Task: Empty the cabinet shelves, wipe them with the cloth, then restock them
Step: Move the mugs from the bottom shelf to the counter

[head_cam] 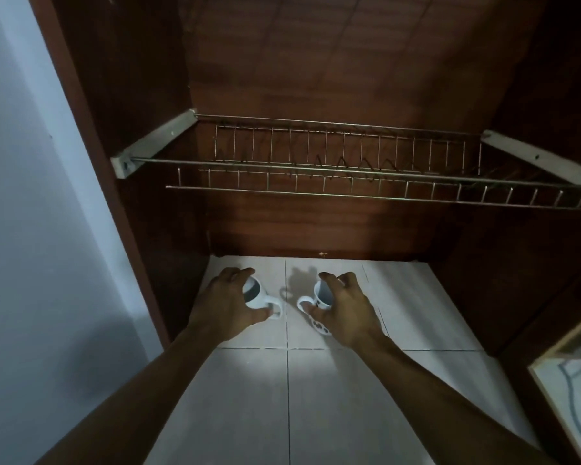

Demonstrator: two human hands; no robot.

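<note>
Hands apart, each clamped on a mug: left hand (225,305) grips white mug (256,294), right hand (344,308) grips spotted mug (322,293). Mugs between hands, handles facing inward, on tiled surface (316,397). Wire rack (349,169) above hands.

The left hand (225,303) covers most of the left mug (255,290); only its mouth and handle show. The right hand (344,308) hides one side of the right mug (323,293), so its dark spots are seen only in part. Whether either mug touches the tiles (332,397) I cannot tell. The rack (349,169) runs off the right edge. A framed panel (571,391) at lower right is cut off, its markings unreadable. Both forearms leave at the bottom edge.
</note>
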